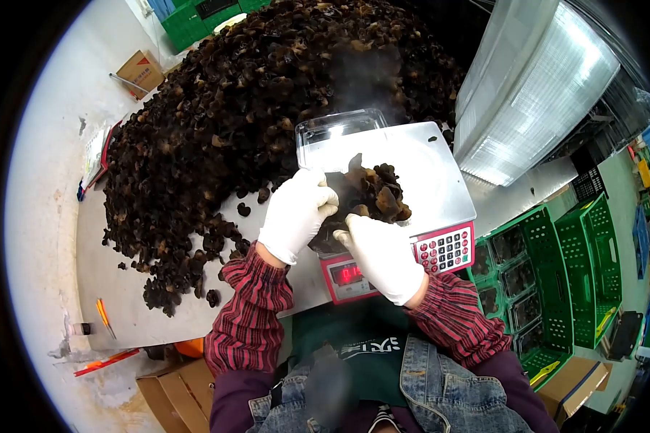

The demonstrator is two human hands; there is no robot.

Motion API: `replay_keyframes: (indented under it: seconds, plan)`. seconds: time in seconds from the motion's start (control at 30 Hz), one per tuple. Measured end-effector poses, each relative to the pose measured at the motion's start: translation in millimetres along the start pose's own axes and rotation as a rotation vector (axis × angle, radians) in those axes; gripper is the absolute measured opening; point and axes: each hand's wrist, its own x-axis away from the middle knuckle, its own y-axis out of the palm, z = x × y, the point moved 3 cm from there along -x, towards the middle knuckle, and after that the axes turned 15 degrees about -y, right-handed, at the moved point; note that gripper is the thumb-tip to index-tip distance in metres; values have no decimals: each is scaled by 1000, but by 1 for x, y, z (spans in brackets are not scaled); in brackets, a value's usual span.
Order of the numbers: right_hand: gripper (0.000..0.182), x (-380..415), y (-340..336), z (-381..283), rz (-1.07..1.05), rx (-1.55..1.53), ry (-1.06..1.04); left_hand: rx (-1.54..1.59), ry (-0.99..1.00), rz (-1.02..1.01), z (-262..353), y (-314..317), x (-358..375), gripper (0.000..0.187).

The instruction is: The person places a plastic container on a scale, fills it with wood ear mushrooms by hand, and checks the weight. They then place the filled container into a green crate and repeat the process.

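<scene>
A clear plastic container [332, 234] filled with dark brown fungus [385, 195] sits on the metal plate of a red digital scale [440, 169]. My left hand [298, 211], in a white glove, is at the container's left side with its fingers bent together; what they grip is too small to make out. My gloved right hand [383, 252] is at the near side, above the scale's display, its thumb and fingers pinched near the fungus. The transparent lid part [339, 130] lies at the plate's far left corner.
A large heap of dark fungus [267, 86] covers the table [115, 281] beyond and left. Tall stacked clear containers [534, 94] stand at the right. Green crates [549, 267] holding packed boxes are at the lower right. A cutter [105, 318] lies near the table's left edge.
</scene>
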Motion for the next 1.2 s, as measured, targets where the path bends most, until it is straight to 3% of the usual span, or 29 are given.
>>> replay_keyframes:
  seconds: [0.13,0.17,0.23,0.3,0.37,0.43,0.5,0.57,0.6,0.67,0.7,0.77,0.83,0.9,0.97,1.0,1.07,1.17,1.2]
  plan:
    - [16,1,-13,2,21,-110,110,130,-159,-8,-9,-12,1,14]
    - [15,0,-23,5,46,-143,160,129,-162,-6,-8,-15,3,14]
    - [8,-3,-44,14,304,-114,40,11,-147,7,-5,-17,6,18]
    - [8,-5,-63,21,331,-141,193,-204,-70,9,-2,-5,9,20]
    - [8,-8,-69,34,358,-289,306,-168,-69,-39,0,7,10,19]
    - [7,-13,-75,40,358,-221,260,-118,-52,-25,-4,2,10,14]
    - [7,-22,-80,37,376,-305,297,233,-94,42,-14,-14,11,16]
    - [7,-28,-75,38,389,-394,332,616,-285,-18,-25,-26,16,17]
    - [7,-30,-68,40,377,-338,241,734,-352,43,-27,-34,22,17]
    - [10,-33,-50,41,284,-466,232,884,-553,133,-39,-46,43,17]
    - [18,-32,-36,42,75,-435,349,915,-687,163,-51,-51,59,16]
    - [17,-29,-17,42,55,-266,152,768,-800,340,-95,-57,95,16]
    - [18,-21,-17,45,49,-228,150,377,-689,536,-159,-64,141,17]
    - [13,-13,-40,48,353,-399,192,-42,-759,566,-223,-73,191,21]
    - [12,-1,-65,52,395,-245,366,-234,-963,424,-284,-74,239,27]
    - [12,10,-69,56,436,-293,432,-329,-967,363,-306,-72,257,30]
    - [13,27,-74,60,515,-388,541,-440,-951,275,-322,-76,270,40]
    - [16,51,-74,64,542,-399,592,-518,-856,398,-297,-90,244,48]
    - [16,57,-73,64,543,-407,677,-535,-830,477,-282,-90,227,42]
